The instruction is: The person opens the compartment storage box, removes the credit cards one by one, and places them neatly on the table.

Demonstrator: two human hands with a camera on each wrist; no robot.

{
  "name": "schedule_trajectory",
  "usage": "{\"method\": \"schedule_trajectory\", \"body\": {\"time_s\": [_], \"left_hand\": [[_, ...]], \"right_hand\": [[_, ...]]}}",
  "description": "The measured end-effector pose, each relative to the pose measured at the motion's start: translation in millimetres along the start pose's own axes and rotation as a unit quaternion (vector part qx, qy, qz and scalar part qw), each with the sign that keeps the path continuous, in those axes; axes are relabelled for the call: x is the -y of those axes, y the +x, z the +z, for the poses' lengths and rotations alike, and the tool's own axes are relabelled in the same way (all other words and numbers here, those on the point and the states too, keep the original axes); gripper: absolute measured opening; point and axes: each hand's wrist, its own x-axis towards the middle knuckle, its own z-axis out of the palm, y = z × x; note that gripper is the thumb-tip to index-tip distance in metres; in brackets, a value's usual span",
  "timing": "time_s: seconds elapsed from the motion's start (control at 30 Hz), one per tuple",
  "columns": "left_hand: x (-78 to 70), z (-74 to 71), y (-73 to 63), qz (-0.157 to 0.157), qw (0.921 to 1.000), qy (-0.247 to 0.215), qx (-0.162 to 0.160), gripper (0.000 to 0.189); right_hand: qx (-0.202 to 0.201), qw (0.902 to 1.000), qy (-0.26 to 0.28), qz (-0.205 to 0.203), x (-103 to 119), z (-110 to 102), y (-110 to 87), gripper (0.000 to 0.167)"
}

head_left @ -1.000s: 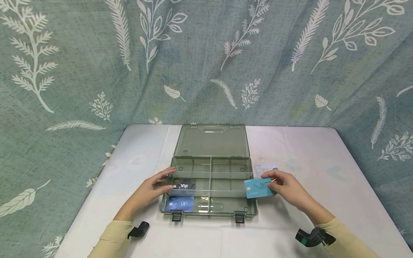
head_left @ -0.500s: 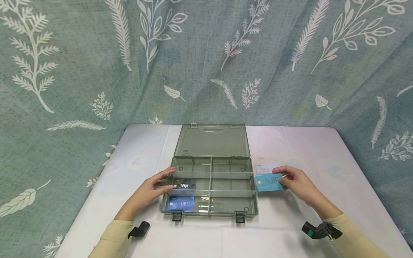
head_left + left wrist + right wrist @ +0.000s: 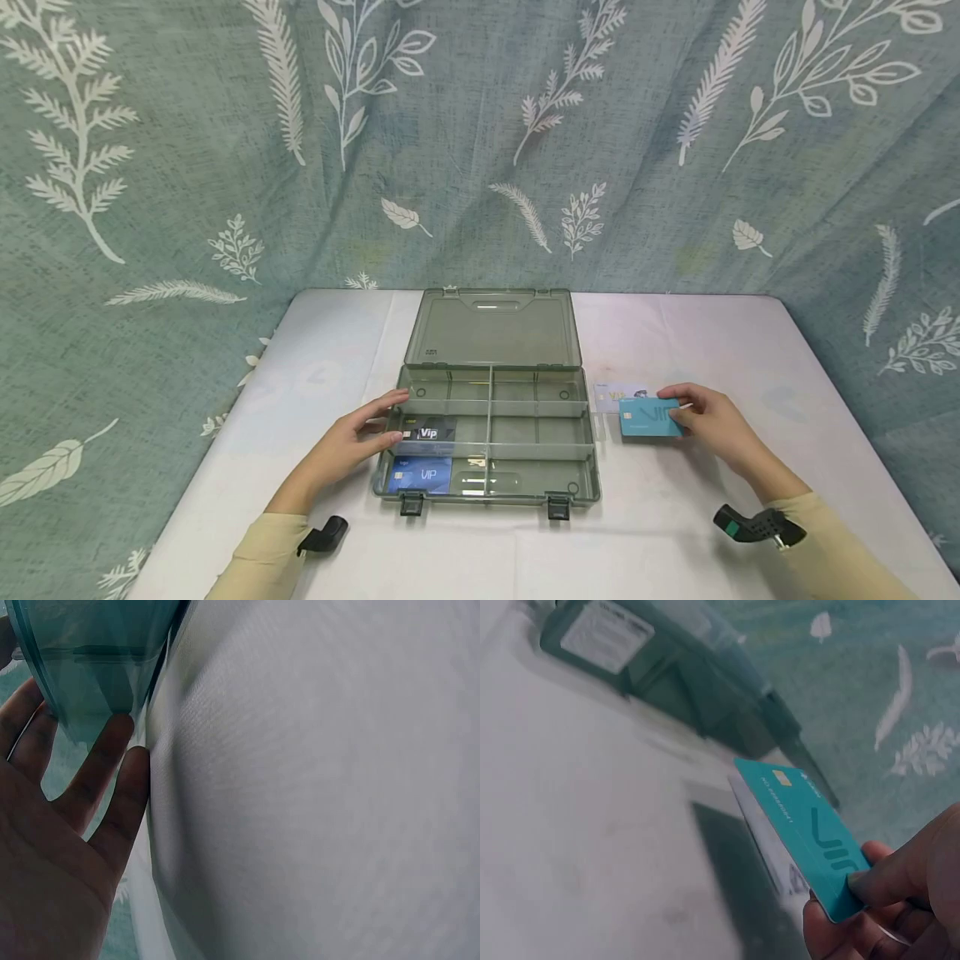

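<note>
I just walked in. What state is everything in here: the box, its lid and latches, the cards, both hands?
Box: open, flat on the table
Lid: folded back
Latches: unfastened
Black card: lying in the left middle compartment
Blue card: lying in the left front compartment
Teal card: held above the table
Pale card: on the table, partly hidden
Right hand: pinching the teal card
Left hand: touching the box's left side

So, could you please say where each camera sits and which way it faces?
Head: worn there, facing forward and down over the box; left hand, right hand, sleeves.
Left wrist: worn there, facing box and white cloth; left hand.
Right wrist: worn there, facing teal card; right hand.
Head and right wrist share the teal card.
</note>
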Motion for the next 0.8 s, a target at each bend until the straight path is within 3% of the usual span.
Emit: {"method": "schedule_trajectory", "body": {"time_s": [0.4, 0.8], "left_hand": [[-1.2, -0.2, -0.7, 0.002, 1.0, -0.003, 0.0, 0.058], [-3.9, -0.3, -0.8, -0.001, 1.0, -0.002, 0.002, 0.058]], "right_hand": [[-0.022, 0.9989, -0.039, 0.012, -22, -23, 15.3, 0.032], [-0.033, 0.9978, -0.045, 0.035, -37, -33, 30.8, 0.035]]}}
